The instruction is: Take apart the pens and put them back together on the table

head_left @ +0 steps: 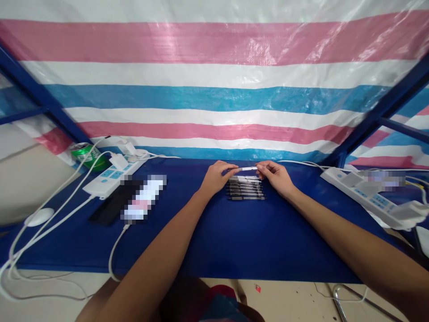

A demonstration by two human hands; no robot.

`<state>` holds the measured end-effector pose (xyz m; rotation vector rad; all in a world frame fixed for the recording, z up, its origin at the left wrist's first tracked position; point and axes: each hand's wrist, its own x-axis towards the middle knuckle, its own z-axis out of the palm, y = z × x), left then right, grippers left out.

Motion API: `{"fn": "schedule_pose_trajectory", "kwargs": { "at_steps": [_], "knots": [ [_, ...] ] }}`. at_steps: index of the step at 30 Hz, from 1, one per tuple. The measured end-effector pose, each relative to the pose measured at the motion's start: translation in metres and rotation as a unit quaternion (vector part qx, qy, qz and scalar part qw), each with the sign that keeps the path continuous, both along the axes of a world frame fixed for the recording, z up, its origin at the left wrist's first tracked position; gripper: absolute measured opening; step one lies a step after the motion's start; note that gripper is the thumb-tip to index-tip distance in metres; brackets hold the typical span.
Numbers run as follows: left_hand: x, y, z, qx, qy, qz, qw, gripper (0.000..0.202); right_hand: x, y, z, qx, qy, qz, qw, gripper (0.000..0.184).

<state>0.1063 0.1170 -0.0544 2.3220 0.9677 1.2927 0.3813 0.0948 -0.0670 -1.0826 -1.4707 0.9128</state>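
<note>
A pen with a white barrel (248, 168) is held level between both hands above the blue table (234, 237). My left hand (217, 177) pinches its left end and my right hand (275, 177) pinches its right end. Just below them, several dark pens (246, 190) lie side by side in a neat row on the table, between the two hands.
A white power strip (112, 174) with cables and a green can (86, 154) sit at the left, beside a dark flat object (112, 203). A second power strip (365, 192) lies at the right. A striped tarp (214, 89) hangs behind.
</note>
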Motion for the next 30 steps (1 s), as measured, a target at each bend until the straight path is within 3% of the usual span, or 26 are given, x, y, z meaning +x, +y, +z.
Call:
{"fn": "schedule_pose_trajectory", "kwargs": {
  "at_steps": [4,8,12,18,22,26,30],
  "knots": [
    [-0.001,0.002,-0.002,0.011,0.012,-0.004,1.0,0.021,0.001,-0.001,0.0,-0.034,0.041,-0.008,0.999,0.049],
    [-0.003,0.0,0.004,-0.04,0.02,0.006,0.999,0.021,0.002,-0.002,0.003,-0.046,0.027,0.009,0.999,0.049],
    [-0.004,-0.004,0.011,-0.11,0.037,0.008,0.993,0.052,0.002,-0.003,0.005,-0.024,-0.005,0.009,1.0,0.049],
    [-0.001,-0.006,0.012,-0.112,-0.016,0.012,0.994,0.036,0.001,-0.001,0.004,-0.02,-0.007,0.012,1.0,0.046],
    [-0.001,-0.007,0.011,-0.136,-0.003,0.01,0.991,0.05,0.001,-0.001,0.003,-0.016,0.007,0.019,1.0,0.042],
    [-0.001,-0.007,0.011,-0.138,-0.02,0.014,0.99,0.04,0.001,0.0,0.002,-0.012,0.003,0.02,1.0,0.04],
    [-0.001,-0.008,0.01,-0.153,0.013,0.015,0.988,0.053,0.001,0.0,0.002,-0.01,-0.018,0.023,1.0,0.039]
  ]
}}
